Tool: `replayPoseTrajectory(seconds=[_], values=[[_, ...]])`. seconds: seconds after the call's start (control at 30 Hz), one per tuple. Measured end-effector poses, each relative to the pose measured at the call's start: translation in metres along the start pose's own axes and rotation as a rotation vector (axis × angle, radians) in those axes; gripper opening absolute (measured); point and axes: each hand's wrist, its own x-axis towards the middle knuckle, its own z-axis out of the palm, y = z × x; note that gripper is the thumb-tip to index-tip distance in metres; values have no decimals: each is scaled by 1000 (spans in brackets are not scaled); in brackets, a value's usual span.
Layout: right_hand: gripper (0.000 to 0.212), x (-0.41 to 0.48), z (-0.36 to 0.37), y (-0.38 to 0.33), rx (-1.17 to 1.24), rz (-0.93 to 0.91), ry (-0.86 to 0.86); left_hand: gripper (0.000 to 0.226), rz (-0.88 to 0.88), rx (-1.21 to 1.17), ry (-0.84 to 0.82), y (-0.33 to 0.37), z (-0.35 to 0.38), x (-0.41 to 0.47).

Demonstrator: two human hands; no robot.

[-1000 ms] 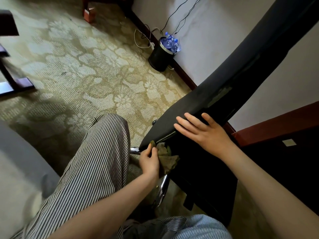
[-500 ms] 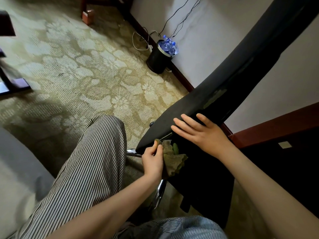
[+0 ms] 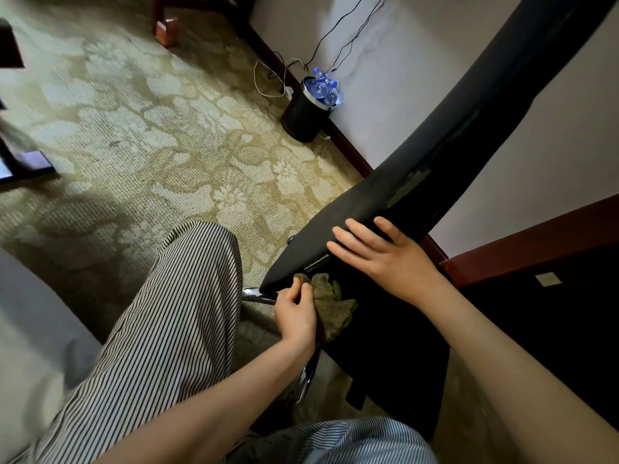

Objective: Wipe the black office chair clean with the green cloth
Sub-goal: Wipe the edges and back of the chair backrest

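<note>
L hand [image 3: 296, 316] pinching green cloth [image 3: 331, 313] under black chair [image 3: 418, 182] edge; R hand [image 3: 385, 259] flat, released; bin [image 3: 303, 117] nr wall.

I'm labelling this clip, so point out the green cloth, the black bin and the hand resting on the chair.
green cloth [image 3: 333, 311]: head view, crumpled middle.
black bin [image 3: 303, 117]: head view, side wall.
right hand [image 3: 390, 259]: head view, back of hand.

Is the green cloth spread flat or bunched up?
Bunched up. The green cloth is crumpled into folds in the left hand, against the black chair's lower edge.
</note>
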Motion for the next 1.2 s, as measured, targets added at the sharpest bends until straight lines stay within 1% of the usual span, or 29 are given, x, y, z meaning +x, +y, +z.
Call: replayPoseTrajectory(seconds=[0.13,0.3,0.37,0.43,0.5,0.6,0.7,0.87,0.93,1.07,1.13,1.2], values=[[46,0,0,-1,6,7,-2,33,93,-11,-25,7,3,-5],[45,0,0,-2,-1,25,-5,33,213,28,-138,12,-7,-6],[45,0,0,-2,-5,13,-14,32,258,50,-130,11,-11,-5],[53,-1,-1,0,-7,-2,-40,31,243,65,-59,9,-14,-3],[61,-1,-3,1,24,5,-57,32,191,107,-9,8,-17,2],[57,0,-5,1,53,10,-63,36,198,195,-59,8,-17,5],[56,1,-5,3,50,0,-55,37,220,188,-53,12,-10,1],[43,-2,-3,3,75,9,-45,36,259,186,-38,17,0,-10],[46,-3,-2,4,84,13,-65,35,294,182,-52,21,1,-14],[59,-3,-4,5,143,19,-63,35,419,142,-137,33,2,-25],[58,-2,-8,6,172,9,-43,36,440,117,-171,35,1,-27],[54,-1,-13,8,225,4,-32,36,449,125,-159,33,-1,-24]])
